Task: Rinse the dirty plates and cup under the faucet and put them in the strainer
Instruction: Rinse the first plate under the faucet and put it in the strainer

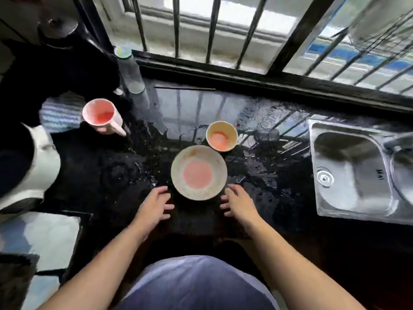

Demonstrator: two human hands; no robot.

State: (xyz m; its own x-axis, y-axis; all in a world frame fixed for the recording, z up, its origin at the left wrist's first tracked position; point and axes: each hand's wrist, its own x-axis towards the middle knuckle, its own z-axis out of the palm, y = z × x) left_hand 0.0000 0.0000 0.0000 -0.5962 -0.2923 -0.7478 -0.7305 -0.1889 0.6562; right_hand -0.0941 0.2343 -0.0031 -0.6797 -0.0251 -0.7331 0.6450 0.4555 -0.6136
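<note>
A large cream bowl-like plate [199, 172] with pink residue sits on the wet black counter [116, 173], right in front of me. Just behind it to the right stands a smaller cream bowl [222, 136] with orange residue. A pink cup [101, 115] with red liquid stands at the far left. My left hand [154, 203] hovers with relaxed fingers beside the plate's lower left rim. My right hand [238, 201] is the same at its lower right rim. Neither hand holds anything. The steel sink [348, 173] lies at the right.
A clear water bottle [129, 70] stands behind the cup near the barred window [223, 30]. A white appliance [33, 166] sits at the left edge, with a striped cloth [60, 110] behind it. The faucet and strainer are cut off at the right edge.
</note>
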